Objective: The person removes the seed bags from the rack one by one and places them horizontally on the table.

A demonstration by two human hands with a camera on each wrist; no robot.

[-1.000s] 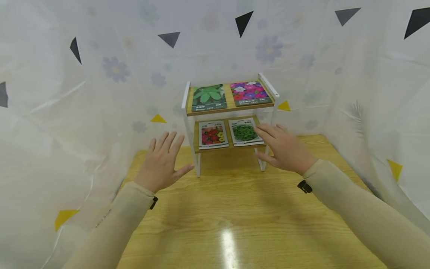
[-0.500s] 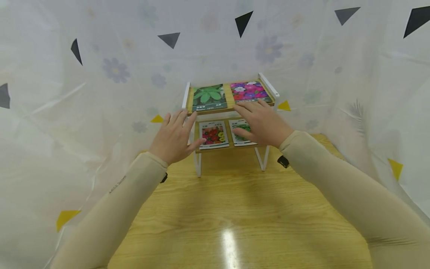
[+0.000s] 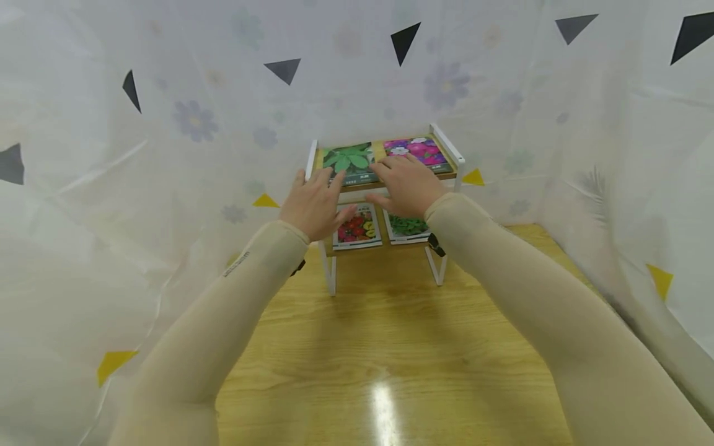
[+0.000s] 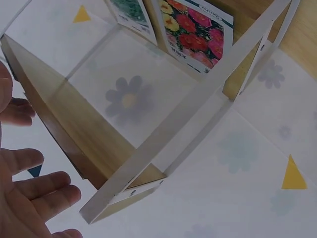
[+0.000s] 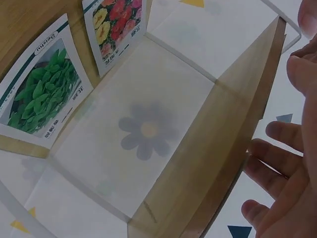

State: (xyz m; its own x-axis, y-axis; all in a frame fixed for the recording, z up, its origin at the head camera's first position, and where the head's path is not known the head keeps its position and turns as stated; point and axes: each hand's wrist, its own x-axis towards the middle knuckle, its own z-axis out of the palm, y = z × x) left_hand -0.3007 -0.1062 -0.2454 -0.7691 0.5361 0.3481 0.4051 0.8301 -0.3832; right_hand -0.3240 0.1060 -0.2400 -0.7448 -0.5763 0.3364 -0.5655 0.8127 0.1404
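My left hand (image 3: pixel 313 204) hovers at the front of the upper shelf, fingers spread, its fingertips overlapping the left lower part of a seed packet with green leaves (image 3: pixel 350 160). From the other side my right hand (image 3: pixel 409 186) reaches over that packet's right lower corner. It partly covers a packet with pink and purple flowers (image 3: pixel 428 148). In the right wrist view the fingers (image 5: pixel 277 156) are right at the shelf's front edge. The left wrist view has the left fingers (image 4: pixel 49 186) just off the same edge. Nothing is between the fingers of either hand.
The two-tier rack (image 3: pixel 453 148) has a white frame and wooden shelves. On its lower shelf lie a packet with red and yellow flowers (image 3: pixel 359 232) and one with leafy greens (image 3: pixel 409 229). A wooden table (image 3: pixel 390 334) carries the rack; a patterned sheet (image 3: pixel 357 80) hangs behind.
Both hands have moved forward and up from in front of the rack to its upper shelf, and closer together. The packets and the rack stay in place.
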